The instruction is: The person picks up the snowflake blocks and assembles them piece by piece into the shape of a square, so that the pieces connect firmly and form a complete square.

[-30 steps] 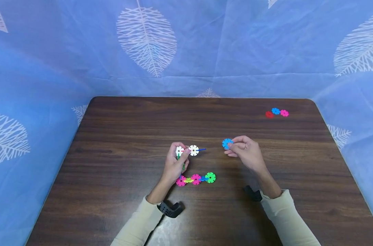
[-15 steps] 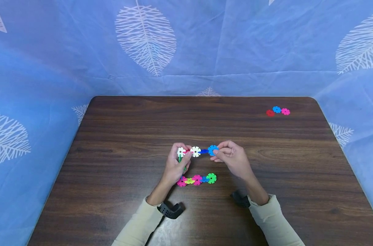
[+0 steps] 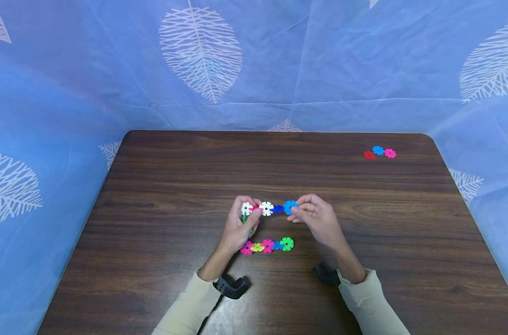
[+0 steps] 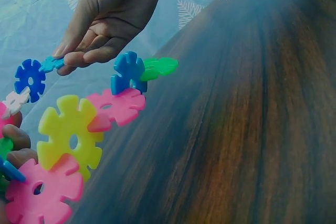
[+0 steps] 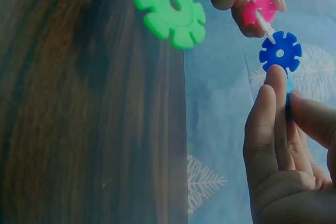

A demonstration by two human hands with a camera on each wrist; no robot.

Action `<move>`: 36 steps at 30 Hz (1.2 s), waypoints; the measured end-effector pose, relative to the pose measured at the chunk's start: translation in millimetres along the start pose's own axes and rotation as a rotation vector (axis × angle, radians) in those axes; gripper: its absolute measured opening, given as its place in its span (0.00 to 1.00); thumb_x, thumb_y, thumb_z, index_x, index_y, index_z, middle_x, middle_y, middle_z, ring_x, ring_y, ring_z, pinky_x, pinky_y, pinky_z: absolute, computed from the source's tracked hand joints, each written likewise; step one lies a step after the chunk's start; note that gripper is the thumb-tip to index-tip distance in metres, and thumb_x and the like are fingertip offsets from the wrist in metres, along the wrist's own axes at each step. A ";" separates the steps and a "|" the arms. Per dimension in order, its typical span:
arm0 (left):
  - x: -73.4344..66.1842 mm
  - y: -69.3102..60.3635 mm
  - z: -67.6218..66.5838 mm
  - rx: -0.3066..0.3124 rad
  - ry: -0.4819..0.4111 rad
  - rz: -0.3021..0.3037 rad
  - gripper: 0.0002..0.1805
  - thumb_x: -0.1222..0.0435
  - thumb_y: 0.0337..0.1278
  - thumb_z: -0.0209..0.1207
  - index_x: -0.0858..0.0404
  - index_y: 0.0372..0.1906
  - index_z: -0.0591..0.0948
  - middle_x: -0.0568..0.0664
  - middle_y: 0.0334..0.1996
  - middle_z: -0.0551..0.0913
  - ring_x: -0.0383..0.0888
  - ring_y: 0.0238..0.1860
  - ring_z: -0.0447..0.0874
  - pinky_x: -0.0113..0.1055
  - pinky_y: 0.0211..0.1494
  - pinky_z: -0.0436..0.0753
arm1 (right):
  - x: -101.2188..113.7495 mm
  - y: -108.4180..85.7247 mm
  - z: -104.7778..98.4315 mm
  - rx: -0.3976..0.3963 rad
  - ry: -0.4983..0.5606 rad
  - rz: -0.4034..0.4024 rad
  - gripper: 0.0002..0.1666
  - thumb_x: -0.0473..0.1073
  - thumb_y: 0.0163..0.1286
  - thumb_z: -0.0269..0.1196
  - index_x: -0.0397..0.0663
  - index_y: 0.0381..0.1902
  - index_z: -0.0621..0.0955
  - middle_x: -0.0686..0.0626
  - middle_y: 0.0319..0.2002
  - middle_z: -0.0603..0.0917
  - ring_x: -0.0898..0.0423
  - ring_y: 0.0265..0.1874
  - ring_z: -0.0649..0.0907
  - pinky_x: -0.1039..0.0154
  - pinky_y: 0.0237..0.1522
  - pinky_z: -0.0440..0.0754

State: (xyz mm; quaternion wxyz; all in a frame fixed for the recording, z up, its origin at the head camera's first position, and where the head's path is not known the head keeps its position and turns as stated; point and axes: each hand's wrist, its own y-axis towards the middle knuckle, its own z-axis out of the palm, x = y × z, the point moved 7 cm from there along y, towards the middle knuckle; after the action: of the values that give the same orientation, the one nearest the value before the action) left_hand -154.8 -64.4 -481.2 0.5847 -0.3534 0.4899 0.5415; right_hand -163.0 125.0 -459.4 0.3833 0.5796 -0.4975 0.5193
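Note:
Notched plastic snowflake discs are joined into a chain bent in a U. My left hand (image 3: 240, 223) grips its left part, thumb over the pink disc (image 5: 259, 9) between two white discs. The right-hand white disc (image 3: 266, 208) leads on to a dark blue disc (image 5: 280, 52). At that end my right hand (image 3: 318, 218) pinches a light blue disc (image 3: 290, 207) between thumb and fingers, its edge meeting the dark blue one. The lower run has a pink disc (image 4: 44, 190), a yellow disc (image 4: 71, 135) and, at its end, a green disc (image 3: 286, 244). My left fingers partly hide the green side.
On the far right of the brown wooden table (image 3: 153, 177) lie three loose discs: a red disc (image 3: 369, 155), a blue disc (image 3: 378, 150) and a pink disc (image 3: 390, 153). A blue leaf-print cloth (image 3: 321, 60) hangs behind the table.
My right hand has come left with the light blue disc, closing the gap to the dark blue disc. The left hand has kept its hold almost in place. Little differs over the last half second.

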 end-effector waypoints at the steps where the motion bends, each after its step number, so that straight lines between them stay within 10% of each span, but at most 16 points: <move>1: 0.3 -0.3 0.0 0.001 0.001 -0.002 0.12 0.74 0.64 0.51 0.75 0.44 0.61 0.47 0.44 0.72 0.34 0.17 0.67 0.22 0.12 0.64 | -0.8 -0.3 -0.2 -0.001 0.000 0.001 0.15 0.37 0.69 0.58 0.30 0.46 0.70 0.30 0.38 0.83 0.60 0.31 0.87 0.64 0.39 0.86; 36: 14.2 -3.2 6.9 -0.059 0.028 0.012 0.12 0.73 0.65 0.51 0.74 0.44 0.61 0.48 0.45 0.72 0.34 0.18 0.67 0.22 0.13 0.64 | -0.2 2.4 -1.4 -0.023 -0.027 -0.042 0.13 0.33 0.66 0.60 0.27 0.41 0.71 0.29 0.33 0.84 0.60 0.25 0.86 0.58 0.34 0.87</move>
State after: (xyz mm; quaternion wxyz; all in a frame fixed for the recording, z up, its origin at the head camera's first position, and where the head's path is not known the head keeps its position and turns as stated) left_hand -151.2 -54.3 -493.3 0.5637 -0.3751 0.4838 0.5544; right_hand -165.7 125.9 -459.5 0.3939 0.5925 -0.4963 0.4974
